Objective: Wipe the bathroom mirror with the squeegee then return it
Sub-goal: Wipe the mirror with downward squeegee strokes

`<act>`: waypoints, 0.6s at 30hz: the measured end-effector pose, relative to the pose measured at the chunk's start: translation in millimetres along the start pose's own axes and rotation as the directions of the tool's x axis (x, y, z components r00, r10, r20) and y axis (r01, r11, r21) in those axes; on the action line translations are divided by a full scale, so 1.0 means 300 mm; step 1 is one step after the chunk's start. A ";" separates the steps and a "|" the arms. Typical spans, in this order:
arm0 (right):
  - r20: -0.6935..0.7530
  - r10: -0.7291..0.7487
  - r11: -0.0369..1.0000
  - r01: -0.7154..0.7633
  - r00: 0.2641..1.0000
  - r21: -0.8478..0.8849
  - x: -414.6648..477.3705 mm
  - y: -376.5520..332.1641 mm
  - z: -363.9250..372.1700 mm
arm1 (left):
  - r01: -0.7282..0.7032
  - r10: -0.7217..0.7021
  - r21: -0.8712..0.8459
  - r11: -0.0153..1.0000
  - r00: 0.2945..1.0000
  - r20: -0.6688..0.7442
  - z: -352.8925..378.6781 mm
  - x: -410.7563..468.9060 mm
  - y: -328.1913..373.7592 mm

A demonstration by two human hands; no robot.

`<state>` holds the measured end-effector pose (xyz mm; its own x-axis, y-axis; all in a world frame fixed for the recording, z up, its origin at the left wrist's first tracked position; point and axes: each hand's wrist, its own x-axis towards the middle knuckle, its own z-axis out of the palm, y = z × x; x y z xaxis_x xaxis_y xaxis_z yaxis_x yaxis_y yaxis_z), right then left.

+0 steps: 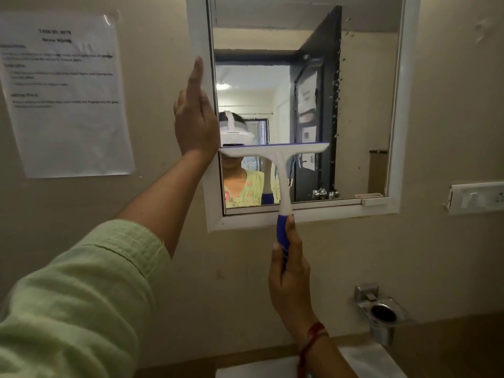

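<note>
A bathroom mirror [362,105] in a white frame hangs on the beige wall. The white squeegee [281,170] has a blue handle, and its blade lies level across the left half of the glass, a little below the middle. My right hand [289,279] grips the blue handle from below, under the mirror's bottom edge. My left hand [195,113] presses flat, fingers straight and pointing up, against the left side of the white frame. Water drops dot the glass right of the blade's path.
A printed paper sheet [62,91] is taped to the wall at the left. On the right sit a white switch plate [477,196] and, lower, a chrome ring holder [383,315]. A white basin edge [368,361] shows at the bottom.
</note>
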<state>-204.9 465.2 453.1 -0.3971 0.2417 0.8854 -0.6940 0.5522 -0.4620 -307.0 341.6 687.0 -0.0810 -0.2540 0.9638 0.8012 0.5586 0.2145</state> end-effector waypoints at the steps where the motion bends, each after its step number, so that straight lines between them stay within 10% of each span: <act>1: -0.005 0.008 1.000 -0.008 1.000 0.002 -0.001 -0.004 0.000 | -0.001 0.001 0.001 1.000 1.000 -0.001 0.000 0.000 0.001; 18: -0.026 -0.012 1.000 0.012 1.000 0.013 0.043 -0.021 -0.022 | -0.009 0.009 0.008 1.000 1.000 0.014 -0.002 -0.001 0.008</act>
<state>-201.7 469.9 467.7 -0.3730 0.2559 0.8918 -0.7064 0.5448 -0.4518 -304.8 342.6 687.1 -0.0820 -0.2375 0.9679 0.7973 0.5670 0.2067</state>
